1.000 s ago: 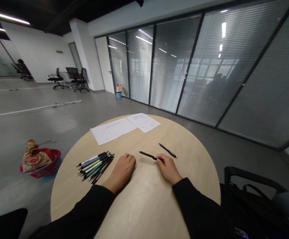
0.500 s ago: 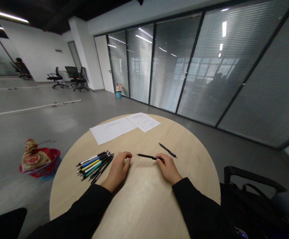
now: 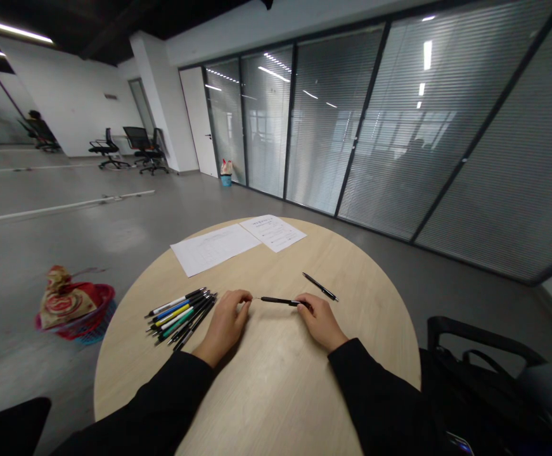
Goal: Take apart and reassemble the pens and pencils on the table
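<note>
Round table [image 3: 276, 380]: spread across the lower middle of the frame; anything cylindrical might be rolled along its flat, smooth, pale wood-grained top if knocked.
Paper sheets [image 3: 216, 248]: placed near the table's far edge, at mid-frame; thin, white and printed, they could be slid off if brushed.
Pen pile [image 3: 180, 314]: heaped left of centre; its slim white, blue, yellow, green and black barrels could be scattered if bumped by the left hand [image 3: 228, 323].
Left hand: thumb and forefinger are bent towards the tip of the black pen [image 3: 278, 300]; whether anything is pinched cannot be told.
Right hand [image 3: 320, 322]: fingers are closed round one end of the black pen.
Black pen: held at centre frame, straight and slender; its fine tip might be bent if pushed askew.
Loose pen [image 3: 320, 287]: laid right of centre, glossy, dark; it could be nudged by the nearby knuckles.
</note>
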`<state>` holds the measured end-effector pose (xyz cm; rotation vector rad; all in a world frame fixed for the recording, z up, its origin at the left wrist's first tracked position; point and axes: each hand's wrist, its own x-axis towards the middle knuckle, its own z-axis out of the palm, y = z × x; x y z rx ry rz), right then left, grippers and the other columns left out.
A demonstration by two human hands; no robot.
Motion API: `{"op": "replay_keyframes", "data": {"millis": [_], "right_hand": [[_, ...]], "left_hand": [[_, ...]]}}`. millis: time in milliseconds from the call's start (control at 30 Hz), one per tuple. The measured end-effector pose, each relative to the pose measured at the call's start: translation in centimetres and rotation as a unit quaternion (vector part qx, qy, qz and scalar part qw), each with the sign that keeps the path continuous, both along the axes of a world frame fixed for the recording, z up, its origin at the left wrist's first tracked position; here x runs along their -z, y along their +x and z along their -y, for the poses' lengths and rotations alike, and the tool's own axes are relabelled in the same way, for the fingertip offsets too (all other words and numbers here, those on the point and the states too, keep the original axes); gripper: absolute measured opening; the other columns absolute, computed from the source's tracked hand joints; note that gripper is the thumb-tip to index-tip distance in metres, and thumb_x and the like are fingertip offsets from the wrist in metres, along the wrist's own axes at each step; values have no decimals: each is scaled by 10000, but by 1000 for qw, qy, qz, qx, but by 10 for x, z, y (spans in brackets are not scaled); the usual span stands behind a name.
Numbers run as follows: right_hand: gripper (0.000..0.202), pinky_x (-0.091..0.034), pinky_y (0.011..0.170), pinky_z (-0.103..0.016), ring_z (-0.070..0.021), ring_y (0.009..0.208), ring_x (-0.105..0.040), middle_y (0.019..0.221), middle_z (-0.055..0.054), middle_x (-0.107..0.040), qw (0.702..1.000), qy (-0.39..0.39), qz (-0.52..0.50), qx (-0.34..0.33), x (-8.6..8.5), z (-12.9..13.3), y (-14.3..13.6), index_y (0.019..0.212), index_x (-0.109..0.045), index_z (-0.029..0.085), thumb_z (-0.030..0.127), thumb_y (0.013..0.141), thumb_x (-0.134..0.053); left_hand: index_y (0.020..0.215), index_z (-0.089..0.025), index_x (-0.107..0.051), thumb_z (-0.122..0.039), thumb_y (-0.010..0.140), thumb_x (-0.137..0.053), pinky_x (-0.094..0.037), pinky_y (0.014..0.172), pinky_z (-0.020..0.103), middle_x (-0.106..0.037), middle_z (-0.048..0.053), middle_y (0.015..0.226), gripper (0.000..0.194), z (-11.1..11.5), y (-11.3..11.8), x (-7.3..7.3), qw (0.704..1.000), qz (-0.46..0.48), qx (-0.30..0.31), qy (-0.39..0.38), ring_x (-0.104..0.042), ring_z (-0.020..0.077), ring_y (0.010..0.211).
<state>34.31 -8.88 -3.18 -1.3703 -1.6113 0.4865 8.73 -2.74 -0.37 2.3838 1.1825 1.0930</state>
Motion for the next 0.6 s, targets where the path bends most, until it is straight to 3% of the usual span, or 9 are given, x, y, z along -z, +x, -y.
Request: {"op": "replay_keyframes", "data": {"millis": [600], "right_hand": [[181,-481,847,-334,-205,864,-637,921,-54,-724,1000,-4,25,-8,0,1,-1,935,-718,198,173,886,-546]], "left_hand": [[875,-211,-660,-315,918,-502,-518,778,351,-712,60,881,194,6,4,-6,998,17,43,-49,-636,214,816]]}}
